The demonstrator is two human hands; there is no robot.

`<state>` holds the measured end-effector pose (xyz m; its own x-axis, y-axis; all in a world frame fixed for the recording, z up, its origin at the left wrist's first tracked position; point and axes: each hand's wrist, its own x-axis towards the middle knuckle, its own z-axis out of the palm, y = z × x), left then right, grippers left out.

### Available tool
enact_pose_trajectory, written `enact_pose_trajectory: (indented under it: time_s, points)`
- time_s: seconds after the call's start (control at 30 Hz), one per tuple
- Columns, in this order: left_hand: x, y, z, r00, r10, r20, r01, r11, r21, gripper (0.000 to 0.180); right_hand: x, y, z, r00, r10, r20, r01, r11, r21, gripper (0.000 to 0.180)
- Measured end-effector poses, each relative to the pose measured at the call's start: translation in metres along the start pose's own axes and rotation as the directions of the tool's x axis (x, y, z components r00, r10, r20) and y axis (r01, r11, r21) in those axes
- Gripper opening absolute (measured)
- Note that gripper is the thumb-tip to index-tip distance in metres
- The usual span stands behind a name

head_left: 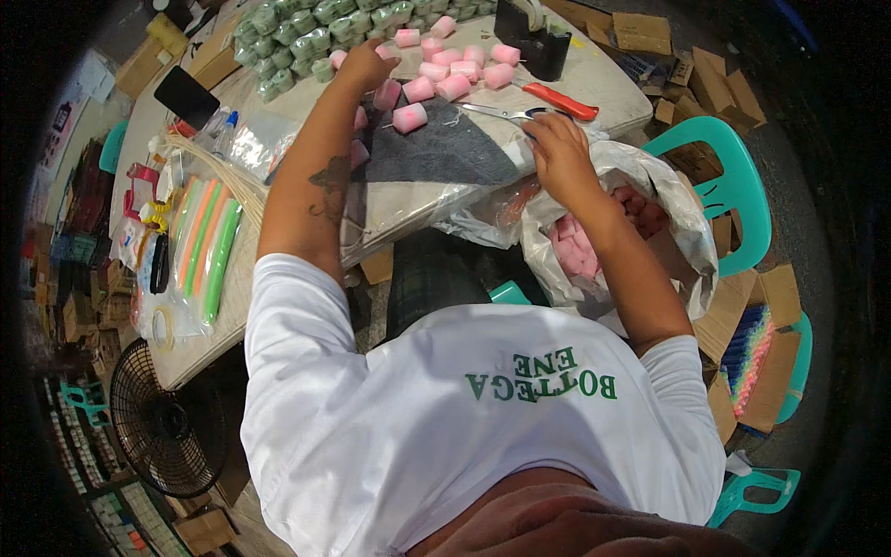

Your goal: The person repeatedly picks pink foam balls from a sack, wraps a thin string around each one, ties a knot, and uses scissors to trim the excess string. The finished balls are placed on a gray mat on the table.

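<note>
My left hand (368,65) reaches across the table to a loose group of short pink-and-white cylinders (453,87). Its fingers look apart, with pink pieces close on both sides; the fingertips are partly hidden. Behind them, green wrapped bundles (302,37) are stacked in rows. Near the table's right edge, my right hand (562,156) is curled over the dark handles of a pair of scissors (497,111). The scissors' blades point left toward the cylinders. A red-handled tool (561,100) lies just beyond them. Under the cylinders is a dark grey cloth (436,148).
A white plastic bag (548,227) with pink pieces inside stands below my right forearm. A black holder (548,54) stands at the far right. Colored tubes (206,246), sticks and a black phone (186,97) lie left. Green chairs (747,195), boxes and a fan (169,418) surround the table.
</note>
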<state>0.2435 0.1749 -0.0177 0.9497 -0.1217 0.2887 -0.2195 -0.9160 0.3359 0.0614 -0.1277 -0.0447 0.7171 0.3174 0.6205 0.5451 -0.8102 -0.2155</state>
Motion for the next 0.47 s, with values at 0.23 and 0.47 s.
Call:
enact_pose_trajectory:
  time_s: [0.23,0.47]
  points:
    - [-0.029,-0.029,-0.066,0.994,0.083,0.064,-0.082,0.996,-0.017,0.051,-0.021,-0.043,0.006,0.995,-0.085,0.047,0.070,0.965,0.253,0.025]
    - [-0.056,-0.107,-0.087,0.994,-0.057,0.097,0.071,0.985,-0.156,0.047,-0.008,-0.049,0.029,0.993,-0.069,0.096,0.030,0.935,0.354,0.025]
